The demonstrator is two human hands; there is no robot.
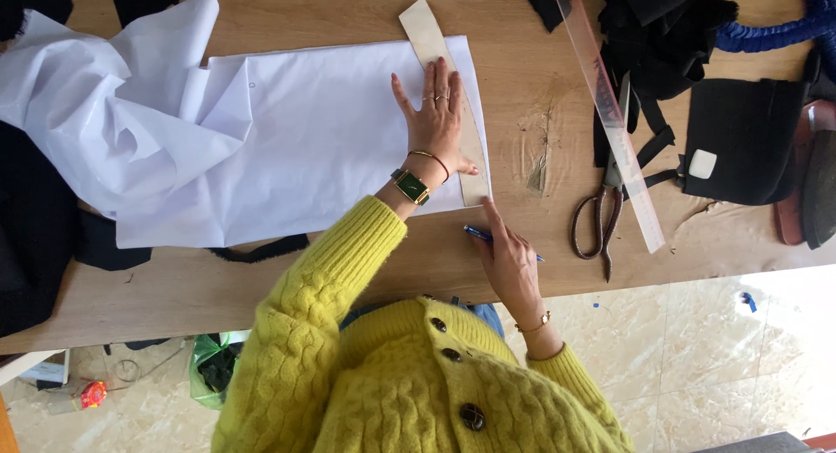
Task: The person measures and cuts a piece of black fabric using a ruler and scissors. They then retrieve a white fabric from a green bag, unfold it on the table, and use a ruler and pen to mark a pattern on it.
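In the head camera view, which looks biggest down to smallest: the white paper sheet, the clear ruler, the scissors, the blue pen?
1. White paper sheet, by far the largest.
2. Clear ruler, long and narrow.
3. Scissors.
4. Blue pen, though the right hand partly hides it.

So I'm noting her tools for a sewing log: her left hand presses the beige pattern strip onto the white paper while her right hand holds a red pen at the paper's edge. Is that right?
Not quite: the pen in her right hand is blue, not red, as the head view shows. The rest holds: her left hand presses the beige pattern strip onto the white paper.
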